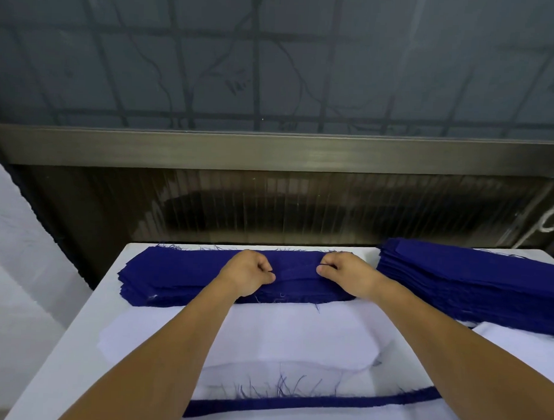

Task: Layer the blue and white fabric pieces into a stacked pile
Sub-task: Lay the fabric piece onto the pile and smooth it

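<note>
Head view, both hands pinching blue stack, frayed edges

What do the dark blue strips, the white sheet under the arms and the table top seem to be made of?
Blue strips: woven cloth, matt, likely cotton or similar; loose threads fray from the cut edges. White sheet: thin, slightly see-through fabric, perhaps interlining; a blue edge shows through it. Table top: smooth, white and hard-looking, possibly laminate; I cannot tell for sure. Both hands, left hand and right hand, pinch the top strip.
</note>
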Demonstrator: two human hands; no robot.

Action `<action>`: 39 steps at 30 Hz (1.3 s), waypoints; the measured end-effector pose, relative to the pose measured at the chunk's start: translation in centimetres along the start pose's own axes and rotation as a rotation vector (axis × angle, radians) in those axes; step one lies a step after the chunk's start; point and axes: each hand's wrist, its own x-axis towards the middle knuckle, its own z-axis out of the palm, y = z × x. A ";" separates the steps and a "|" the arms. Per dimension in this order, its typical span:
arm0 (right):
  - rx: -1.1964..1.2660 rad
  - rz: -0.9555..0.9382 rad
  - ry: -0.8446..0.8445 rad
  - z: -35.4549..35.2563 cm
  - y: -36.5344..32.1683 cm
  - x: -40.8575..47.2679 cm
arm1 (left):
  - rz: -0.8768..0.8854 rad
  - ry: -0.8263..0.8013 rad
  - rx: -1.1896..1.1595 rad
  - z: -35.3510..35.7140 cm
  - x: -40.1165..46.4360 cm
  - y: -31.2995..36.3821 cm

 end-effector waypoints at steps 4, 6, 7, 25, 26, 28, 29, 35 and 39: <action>0.079 0.043 -0.017 -0.3 0.0 0.2 | -0.074 -0.028 -0.064 -0.3 0.3 0.4; 0.113 0.043 -0.031 -0.3 0.0 0.2 | -0.117 -0.034 -0.112 -0.4 0.4 0.5; 0.130 0.037 -0.034 -0.3 0.1 0.2 | -0.131 -0.035 -0.124 -0.5 0.4 0.6; 0.245 0.111 -0.022 -0.5 0.0 0.2 | -0.026 0.028 0.048 -1.1 -0.1 -0.9; 0.241 0.102 -0.020 -0.5 0.1 0.1 | -0.018 0.057 0.081 -1.6 -0.4 -1.7; 0.248 0.090 -0.018 -0.5 0.3 0.1 | -0.022 0.115 0.169 -3.1 -1.2 -3.9; 0.251 0.083 -0.017 -0.4 0.3 0.1 | -0.033 0.146 0.216 -4.0 -1.6 -5.1; 0.151 0.057 -0.005 -0.1 0.2 -0.2 | -0.128 0.241 0.412 -8.0 -3.5 -10.2; 0.059 -0.012 0.092 -0.8 -1.2 -2.5 | -0.052 0.349 0.543 -8.8 -5.4 -9.3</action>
